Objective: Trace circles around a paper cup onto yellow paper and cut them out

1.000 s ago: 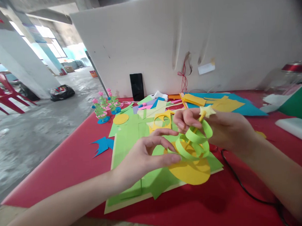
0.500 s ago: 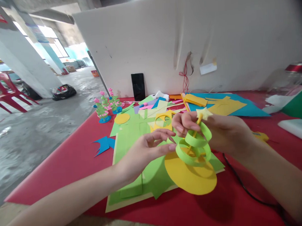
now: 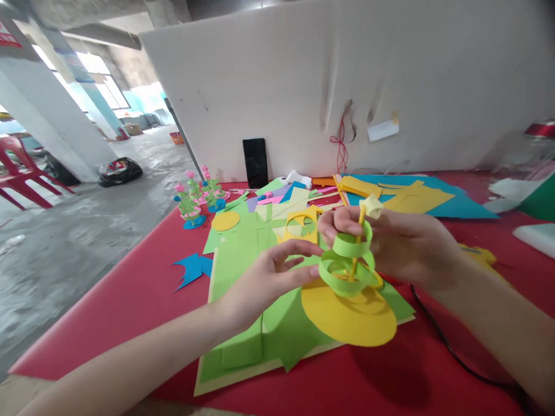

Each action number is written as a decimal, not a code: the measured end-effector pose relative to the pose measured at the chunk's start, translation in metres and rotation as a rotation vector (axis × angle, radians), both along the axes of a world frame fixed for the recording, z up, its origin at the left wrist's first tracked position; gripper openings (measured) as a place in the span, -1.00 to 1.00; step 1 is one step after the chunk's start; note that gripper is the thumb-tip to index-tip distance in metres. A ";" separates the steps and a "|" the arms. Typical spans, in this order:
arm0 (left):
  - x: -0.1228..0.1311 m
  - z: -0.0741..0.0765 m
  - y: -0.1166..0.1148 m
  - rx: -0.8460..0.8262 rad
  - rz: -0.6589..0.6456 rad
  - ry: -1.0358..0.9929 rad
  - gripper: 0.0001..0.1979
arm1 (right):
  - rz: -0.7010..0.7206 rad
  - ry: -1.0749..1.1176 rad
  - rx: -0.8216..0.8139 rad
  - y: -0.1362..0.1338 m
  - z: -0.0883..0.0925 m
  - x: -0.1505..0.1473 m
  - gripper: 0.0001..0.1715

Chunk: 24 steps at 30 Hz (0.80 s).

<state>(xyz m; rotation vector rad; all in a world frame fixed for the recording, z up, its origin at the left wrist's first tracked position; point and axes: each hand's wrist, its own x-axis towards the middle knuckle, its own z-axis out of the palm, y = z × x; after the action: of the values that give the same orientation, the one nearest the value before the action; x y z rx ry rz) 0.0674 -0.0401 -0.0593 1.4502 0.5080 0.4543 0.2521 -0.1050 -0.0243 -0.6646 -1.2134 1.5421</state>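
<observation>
A small paper tree (image 3: 351, 263) is held up over the red table (image 3: 125, 300): a light green spiral strip around a thin yellow stick, a pale yellow star (image 3: 373, 205) on top and a round yellow disc (image 3: 351, 318) as its base. My right hand (image 3: 398, 242) pinches the stick just below the star. My left hand (image 3: 266, 279) is beside the spiral's lower coil, thumb and forefinger curled, with the thumb tip touching the green strip. Under both hands lie light green paper sheets (image 3: 244, 283).
Cut paper in several colours lies at the back, with blue and yellow sheets (image 3: 415, 199) to the right. Small finished paper trees (image 3: 196, 196) stand at the left edge. A black cable (image 3: 449, 354) runs by my right arm. A white board (image 3: 345, 76) backs the table.
The paper tree has tilted more upright and shifted slightly left. My left hand's fingers have moved up along the spiral's lower coil. The yellow disc now hangs level below.
</observation>
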 end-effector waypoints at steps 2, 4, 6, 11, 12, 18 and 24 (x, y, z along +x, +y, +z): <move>0.001 0.002 -0.002 0.017 0.007 -0.011 -0.78 | 0.011 -0.006 -0.002 0.001 -0.001 -0.002 -0.82; 0.001 0.003 -0.002 0.002 0.009 -0.012 -0.77 | 0.006 -0.012 0.000 0.002 -0.001 -0.003 -0.86; 0.001 0.003 -0.002 -0.011 0.007 0.015 -0.79 | -0.007 -0.019 0.007 0.003 -0.001 -0.004 -0.87; -0.002 0.000 0.003 0.016 0.099 -0.009 -0.81 | -0.072 -0.011 0.048 0.003 0.000 -0.002 -0.85; -0.003 0.001 0.005 0.041 0.130 -0.021 -0.82 | -0.095 -0.005 0.057 0.003 0.000 -0.002 -0.84; -0.004 0.012 0.010 0.220 0.257 -0.151 -0.82 | -0.237 0.072 0.066 0.006 0.000 -0.003 -0.66; -0.005 0.006 0.006 0.150 0.150 -0.249 -0.66 | -0.317 0.085 0.123 0.005 0.002 -0.004 -0.71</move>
<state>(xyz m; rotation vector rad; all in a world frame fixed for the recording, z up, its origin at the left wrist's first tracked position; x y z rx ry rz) 0.0627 -0.0345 -0.0531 1.4783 0.3903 0.7962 0.2481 -0.0998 -0.0219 -0.6677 -1.0723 1.2110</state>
